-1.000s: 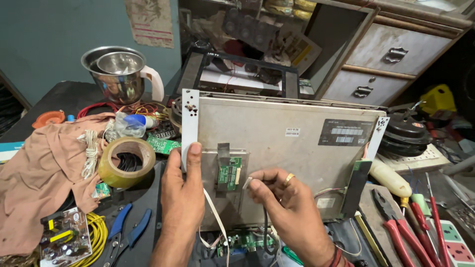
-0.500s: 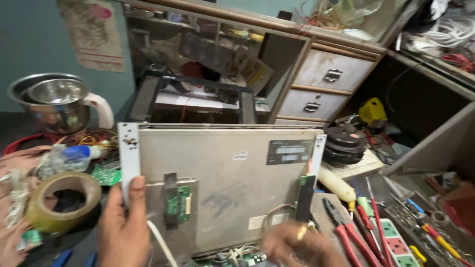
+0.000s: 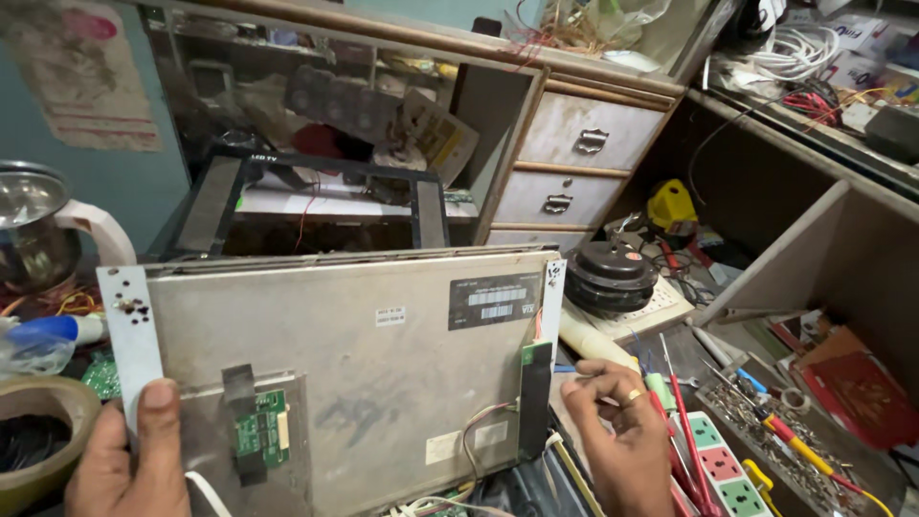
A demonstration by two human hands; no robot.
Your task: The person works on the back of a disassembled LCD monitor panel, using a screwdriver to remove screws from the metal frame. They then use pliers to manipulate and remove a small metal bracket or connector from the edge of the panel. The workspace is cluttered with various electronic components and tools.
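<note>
Left hand (image 3: 124,460) grips the near-left edge of the upright metal-backed display panel (image 3: 383,354), thumb on its back. Right hand (image 3: 622,436), fingers loosely curled and empty, hovers just right of the panel.

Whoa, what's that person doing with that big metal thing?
A person is holding up a flat screen panel, with its grey metal back facing them, on a messy repair bench. The left hand grips the panel's left edge, thumb pressed on the metal. The right hand sits at the panel's right edge, fingers curled, with a ring on one finger. A small green circuit board is taped to the panel's back. A power strip and red-handled tools lie beside the right hand.
</note>
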